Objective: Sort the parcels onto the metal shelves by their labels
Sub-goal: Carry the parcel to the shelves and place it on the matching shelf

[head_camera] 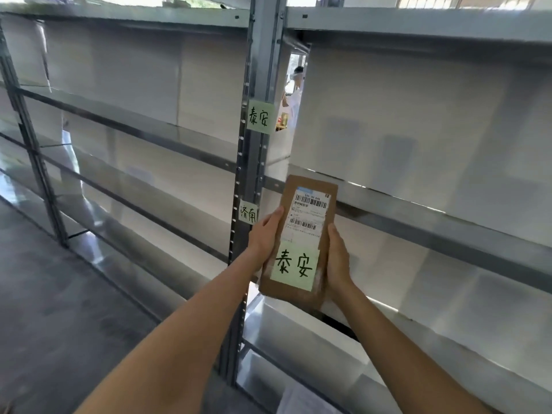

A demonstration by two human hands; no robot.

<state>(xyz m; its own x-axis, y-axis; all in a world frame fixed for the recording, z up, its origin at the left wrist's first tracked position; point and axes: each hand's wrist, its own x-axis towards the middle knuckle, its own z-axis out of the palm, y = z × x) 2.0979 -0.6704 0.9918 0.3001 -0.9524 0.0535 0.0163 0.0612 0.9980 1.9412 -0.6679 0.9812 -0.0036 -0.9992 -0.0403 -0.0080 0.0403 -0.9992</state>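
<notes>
Left hand [266, 234] and right hand [337, 258] clamp parcel [301, 243] by its long edges; risk: misread 泰安 note [294, 265], shelving by 济南 tag [248, 212].

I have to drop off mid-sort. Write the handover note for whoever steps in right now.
Left hand: gripping the left edge of the cardboard parcel.
Right hand: gripping its right edge.
The parcel is held upright in front of the shelf post, not yet shelved. Its green label reads 泰安.
Post tags: upper tag reads 泰安, lower tag reads 济南.
Done: label read position reached; no parcels visible on the shelves.
Left: place it on the level by the upper tag, probably; then continue sorting.
</notes>
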